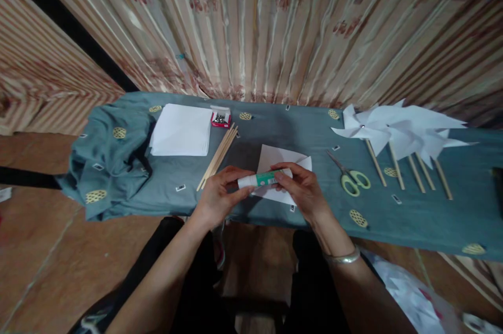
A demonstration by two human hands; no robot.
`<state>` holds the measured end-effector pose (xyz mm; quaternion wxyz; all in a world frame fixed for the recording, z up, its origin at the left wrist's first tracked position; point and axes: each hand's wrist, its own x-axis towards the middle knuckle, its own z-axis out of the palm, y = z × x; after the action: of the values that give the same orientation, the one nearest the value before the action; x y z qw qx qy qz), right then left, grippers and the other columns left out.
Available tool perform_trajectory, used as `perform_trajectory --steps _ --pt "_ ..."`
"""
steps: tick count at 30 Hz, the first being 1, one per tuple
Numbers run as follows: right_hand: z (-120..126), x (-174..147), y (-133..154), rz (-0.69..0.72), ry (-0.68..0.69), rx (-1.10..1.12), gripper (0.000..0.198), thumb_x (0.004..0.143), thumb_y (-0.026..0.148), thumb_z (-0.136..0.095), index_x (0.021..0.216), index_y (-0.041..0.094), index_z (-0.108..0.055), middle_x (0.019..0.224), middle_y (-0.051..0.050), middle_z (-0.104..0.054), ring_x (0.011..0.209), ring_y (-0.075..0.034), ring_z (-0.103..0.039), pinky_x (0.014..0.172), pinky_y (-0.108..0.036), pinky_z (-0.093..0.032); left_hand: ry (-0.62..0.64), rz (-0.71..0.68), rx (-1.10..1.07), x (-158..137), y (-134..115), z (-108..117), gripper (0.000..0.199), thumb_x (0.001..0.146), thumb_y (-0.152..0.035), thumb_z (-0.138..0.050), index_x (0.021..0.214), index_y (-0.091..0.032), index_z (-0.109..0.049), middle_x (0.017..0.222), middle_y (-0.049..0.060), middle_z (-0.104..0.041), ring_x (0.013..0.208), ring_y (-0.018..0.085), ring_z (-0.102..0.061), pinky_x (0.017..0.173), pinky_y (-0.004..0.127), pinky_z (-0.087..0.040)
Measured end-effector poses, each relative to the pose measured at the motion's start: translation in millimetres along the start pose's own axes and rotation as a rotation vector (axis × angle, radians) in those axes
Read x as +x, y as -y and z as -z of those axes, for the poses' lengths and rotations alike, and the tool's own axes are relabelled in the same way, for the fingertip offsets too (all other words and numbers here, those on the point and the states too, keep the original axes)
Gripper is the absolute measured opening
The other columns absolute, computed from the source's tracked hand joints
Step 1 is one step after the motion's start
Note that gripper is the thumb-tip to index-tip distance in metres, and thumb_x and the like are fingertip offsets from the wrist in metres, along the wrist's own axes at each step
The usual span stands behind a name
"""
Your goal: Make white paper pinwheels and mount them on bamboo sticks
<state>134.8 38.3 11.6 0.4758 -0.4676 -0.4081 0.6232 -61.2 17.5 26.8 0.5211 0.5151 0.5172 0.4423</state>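
Note:
Between my two hands is a glue stick (264, 179) with a white and green body, held level above the table. My left hand (223, 190) pinches its white left end, and my right hand (296, 184) grips the other end. Under it lies a square of white paper (271, 155) with a cut or crease near its right corner; my hands partly cover it. Green-handled scissors (349, 175) rest to the right, blades partly open. Thin wooden sticks (220, 154) lie just left of my left hand.
A stack of white paper (183, 129) and a small red box of metal pins (220, 117) are at the back left. Several white paper pinwheels (408, 129) on sticks lie at the right. Bunched grey-green cloth (113, 161) covers the table's left end; a curtain (251, 30) hangs behind.

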Motion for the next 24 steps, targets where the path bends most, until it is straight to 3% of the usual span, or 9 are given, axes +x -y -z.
perform_trajectory --steps 3,6,8,11,12,18,24 --pt "10 1 5 0.004 -0.085 0.172 0.025 0.064 0.041 -0.086 0.080 0.024 -0.076 0.076 0.003 -0.071 0.057 -0.007 -0.060 0.055 -0.019 -0.053 -0.135 0.071 -0.193 6 -2 6 0.025 0.061 -0.026 -0.085 0.084 -0.020 -0.079 0.083 0.004 -0.071 0.077 0.018 -0.064 0.073 0.028 -0.051" --pt "17 -1 6 -0.010 -0.090 0.308 0.026 0.066 0.039 -0.086 0.085 0.025 -0.077 0.080 0.002 -0.073 0.061 -0.008 -0.064 0.061 -0.019 -0.057 -0.243 0.172 -0.471 8 -2 -1 0.033 0.055 -0.026 -0.088 0.085 -0.019 -0.077 0.090 0.003 -0.072 0.079 0.016 -0.065 0.071 0.026 -0.052" --pt "15 -5 4 -0.061 -0.038 0.361 0.028 0.065 0.037 -0.087 0.089 0.025 -0.077 0.086 0.001 -0.075 0.069 -0.011 -0.069 0.069 -0.023 -0.060 -0.190 0.256 -0.607 7 -3 -14 0.040 0.051 -0.022 -0.089 0.089 -0.019 -0.077 0.095 0.003 -0.072 0.078 0.012 -0.063 0.068 0.021 -0.050" --pt "3 -11 0 -0.107 0.038 0.375 0.031 0.065 0.032 -0.087 0.093 0.025 -0.077 0.096 -0.001 -0.077 0.081 -0.015 -0.073 0.080 -0.028 -0.061 -0.076 0.290 -0.747 5 -8 -36 0.039 0.051 -0.025 -0.092 0.085 -0.017 -0.076 0.076 -0.002 -0.069 0.072 0.009 -0.060 0.072 0.020 -0.048" --pt "-1 -13 -1 -0.106 0.051 0.369 0.031 0.065 0.031 -0.087 0.094 0.026 -0.077 0.099 -0.001 -0.077 0.083 -0.015 -0.073 0.083 -0.029 -0.061 -0.083 0.283 -0.788 6 -10 -42 0.042 0.050 -0.026 -0.092 0.088 -0.018 -0.076 0.078 -0.002 -0.070 0.075 0.010 -0.062 0.075 0.021 -0.049" --pt "-3 -14 -1 -0.096 0.026 0.307 0.034 0.064 0.032 -0.088 0.095 0.025 -0.077 0.095 -0.002 -0.078 0.079 -0.016 -0.074 0.077 -0.028 -0.062 -0.217 0.258 -0.805 16 -16 -51 0.041 0.046 -0.030 -0.094 0.082 -0.018 -0.078 0.071 -0.004 -0.068 0.064 0.006 -0.055 0.063 0.019 -0.042" --pt "11 -12 -3 -0.100 -0.018 0.312 0.030 0.061 0.036 -0.090 0.086 0.023 -0.076 0.079 -0.001 -0.078 0.068 -0.014 -0.074 0.067 -0.023 -0.061 -0.221 0.196 -0.757 24 -13 -52 0.035 0.054 -0.030 -0.090 0.084 -0.018 -0.077 0.076 -0.002 -0.067 0.067 0.008 -0.054 0.063 0.022 -0.039"
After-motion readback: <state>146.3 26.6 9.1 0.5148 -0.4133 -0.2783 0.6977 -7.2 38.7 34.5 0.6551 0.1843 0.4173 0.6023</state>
